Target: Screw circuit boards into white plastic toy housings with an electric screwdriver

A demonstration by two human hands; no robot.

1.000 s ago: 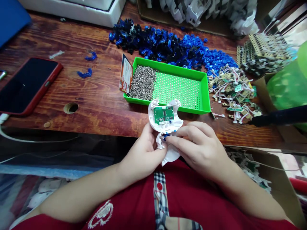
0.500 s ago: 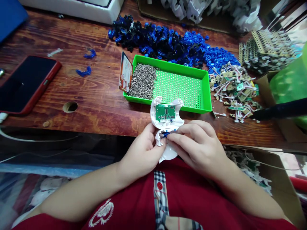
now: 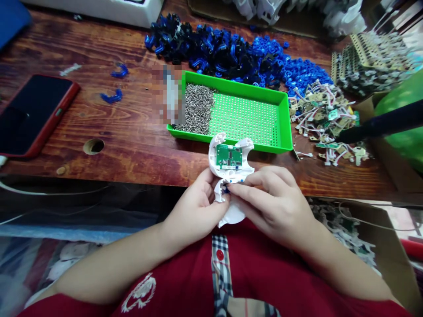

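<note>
My left hand [image 3: 197,203] is closed around the near left side of a white plastic controller shell [image 3: 214,165], holding it just in front of the table edge. A green circuit board [image 3: 229,157] lies inside the shell's far part. With thumb and fingers bent together, my right hand [image 3: 276,200] presses a small blue plastic piece [image 3: 226,188] against the shell's near section. Its fingertips cover most of that piece, so whether it is seated cannot be seen. Small blue bits show along the shell's middle.
A green tray [image 3: 284,127] with many small screws [image 3: 197,108] stands beyond my hands. Behind it lie piles of blue and black parts [image 3: 218,53]. Wired small boards [image 3: 325,114] are heaped at right, near a dark rod [image 3: 380,121]. A phone [image 3: 33,114] lies left, by a table hole [image 3: 94,146].
The right fingertips have pushed the blue piece further into the shell's near section, and less of it shows. Both hands and the shell stay nearly in place; the view has shifted slightly.
</note>
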